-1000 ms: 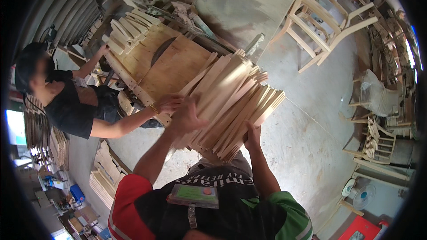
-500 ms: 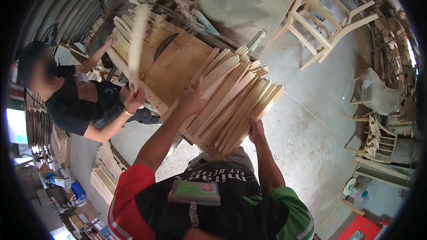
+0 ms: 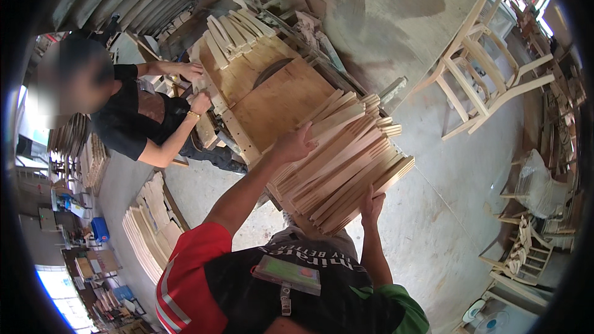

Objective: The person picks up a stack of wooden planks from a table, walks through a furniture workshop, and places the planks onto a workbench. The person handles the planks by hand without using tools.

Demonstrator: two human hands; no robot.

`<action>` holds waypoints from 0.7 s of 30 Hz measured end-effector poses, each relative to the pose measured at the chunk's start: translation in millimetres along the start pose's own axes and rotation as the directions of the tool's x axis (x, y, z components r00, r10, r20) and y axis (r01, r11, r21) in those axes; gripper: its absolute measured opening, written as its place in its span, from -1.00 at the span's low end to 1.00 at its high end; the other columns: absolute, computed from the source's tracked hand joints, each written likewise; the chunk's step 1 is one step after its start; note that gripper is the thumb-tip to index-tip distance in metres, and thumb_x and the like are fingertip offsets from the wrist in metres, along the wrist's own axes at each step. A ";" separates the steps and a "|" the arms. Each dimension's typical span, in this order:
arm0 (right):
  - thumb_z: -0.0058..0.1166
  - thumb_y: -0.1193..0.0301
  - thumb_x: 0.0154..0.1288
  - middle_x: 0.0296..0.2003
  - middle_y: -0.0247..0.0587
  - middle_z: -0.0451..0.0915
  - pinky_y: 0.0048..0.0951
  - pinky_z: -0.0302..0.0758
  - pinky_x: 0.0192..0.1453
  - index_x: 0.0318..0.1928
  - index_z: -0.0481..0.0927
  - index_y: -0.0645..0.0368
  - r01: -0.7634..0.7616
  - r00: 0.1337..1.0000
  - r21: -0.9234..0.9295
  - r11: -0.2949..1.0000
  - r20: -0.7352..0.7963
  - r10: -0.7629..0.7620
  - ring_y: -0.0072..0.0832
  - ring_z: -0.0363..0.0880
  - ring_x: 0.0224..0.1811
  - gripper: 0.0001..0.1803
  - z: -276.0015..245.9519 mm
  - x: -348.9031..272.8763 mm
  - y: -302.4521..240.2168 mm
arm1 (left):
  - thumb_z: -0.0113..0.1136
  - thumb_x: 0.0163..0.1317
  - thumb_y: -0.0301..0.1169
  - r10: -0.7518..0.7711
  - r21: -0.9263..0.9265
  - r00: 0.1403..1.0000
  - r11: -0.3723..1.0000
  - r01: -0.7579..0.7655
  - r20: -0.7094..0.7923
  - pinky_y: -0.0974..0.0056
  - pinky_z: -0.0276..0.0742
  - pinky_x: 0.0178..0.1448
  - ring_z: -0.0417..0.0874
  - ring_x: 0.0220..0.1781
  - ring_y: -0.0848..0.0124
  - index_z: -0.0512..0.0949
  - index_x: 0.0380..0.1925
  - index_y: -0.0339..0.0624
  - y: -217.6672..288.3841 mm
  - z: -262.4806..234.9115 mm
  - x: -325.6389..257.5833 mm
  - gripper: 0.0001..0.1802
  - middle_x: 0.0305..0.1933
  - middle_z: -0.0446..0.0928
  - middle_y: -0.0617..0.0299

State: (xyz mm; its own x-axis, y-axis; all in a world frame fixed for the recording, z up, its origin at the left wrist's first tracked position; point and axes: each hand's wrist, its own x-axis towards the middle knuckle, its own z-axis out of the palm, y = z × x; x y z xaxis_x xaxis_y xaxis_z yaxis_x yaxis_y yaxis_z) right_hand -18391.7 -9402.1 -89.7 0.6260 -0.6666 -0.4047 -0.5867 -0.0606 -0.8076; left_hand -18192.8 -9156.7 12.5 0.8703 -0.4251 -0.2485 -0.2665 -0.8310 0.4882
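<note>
In the head view, a pile of wooden slats [image 3: 346,164] covers the worktop's [image 3: 288,96] lower-right end, mid-frame, long axis slanting lower left to upper right. Left hand [image 3: 295,144] touches its upper-left side, right hand [image 3: 372,205] its lower-right; whether either grips, I cannot tell.
</note>
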 end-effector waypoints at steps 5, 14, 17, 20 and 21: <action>0.27 0.02 0.18 -0.04 0.16 0.55 -0.14 0.52 0.06 0.09 0.36 0.42 -0.057 0.990 -0.050 0.997 -0.135 0.049 -0.09 0.58 -0.03 -0.25 10.2 -5.7 1.7 | 0.20 0.23 -0.04 -0.031 0.055 0.996 0.998 0.035 -0.079 -0.10 0.47 0.19 0.56 0.12 -0.18 0.27 0.29 -0.21 -0.3 4.6 -5.0 -0.27 0.07 0.53 -0.29; 0.36 0.33 0.11 -0.22 -0.13 0.59 -0.32 0.56 -0.27 0.02 0.45 0.29 -0.230 0.970 0.258 0.938 -0.014 0.241 -0.41 0.58 -0.25 -0.48 16.8 -1.3 8.0 | 0.36 0.08 0.01 0.052 -0.065 0.975 0.996 -0.067 -0.215 -0.05 0.46 0.22 0.55 0.17 -0.14 0.18 0.33 -0.22 -9.3 21.5 -11.6 -0.07 0.12 0.52 -0.23; 0.37 0.37 0.08 -0.32 -0.25 0.58 -0.42 0.51 -0.36 -0.04 0.49 0.24 -0.209 0.977 0.473 0.856 0.134 0.164 -0.48 0.55 -0.39 -0.54 14.1 -1.1 2.9 | 0.46 -0.06 0.09 0.033 -0.045 0.995 0.998 -0.037 -0.090 -0.01 0.45 0.26 0.53 0.22 -0.09 0.15 0.37 -0.21 -5.9 15.8 -3.2 0.10 0.17 0.49 -0.21; 0.35 0.40 0.09 -0.30 -0.26 0.58 -0.42 0.50 -0.34 -0.02 0.49 0.21 -0.184 0.982 0.517 0.836 0.070 0.173 -0.48 0.55 -0.36 -0.55 17.0 -3.2 0.8 | 0.49 -0.14 0.18 0.029 -0.074 0.999 0.997 -0.032 -0.045 0.04 0.42 0.31 0.50 0.27 -0.04 0.19 0.36 -0.26 -9.8 13.7 0.9 0.17 0.23 0.44 -0.22; 0.34 0.40 0.10 -0.24 -0.22 0.59 -0.39 0.52 -0.27 0.01 0.49 0.21 -0.205 0.979 0.512 0.834 0.095 0.182 -0.45 0.56 -0.29 -0.54 15.1 -4.1 1.3 | 0.49 -0.15 0.21 0.038 -0.096 0.998 0.994 -0.043 -0.057 0.05 0.41 0.32 0.49 0.28 -0.02 0.21 0.35 -0.28 -11.2 12.8 2.9 0.18 0.26 0.42 -0.22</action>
State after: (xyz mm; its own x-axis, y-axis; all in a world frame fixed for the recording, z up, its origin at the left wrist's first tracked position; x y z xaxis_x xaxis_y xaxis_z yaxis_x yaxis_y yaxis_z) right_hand -18387.3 -9388.2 -95.5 0.5547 -0.5924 -0.5842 -0.3547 0.4668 -0.8101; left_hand -18192.5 -9153.2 -4.3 0.8818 -0.4350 -0.1821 -0.2626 -0.7737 0.5766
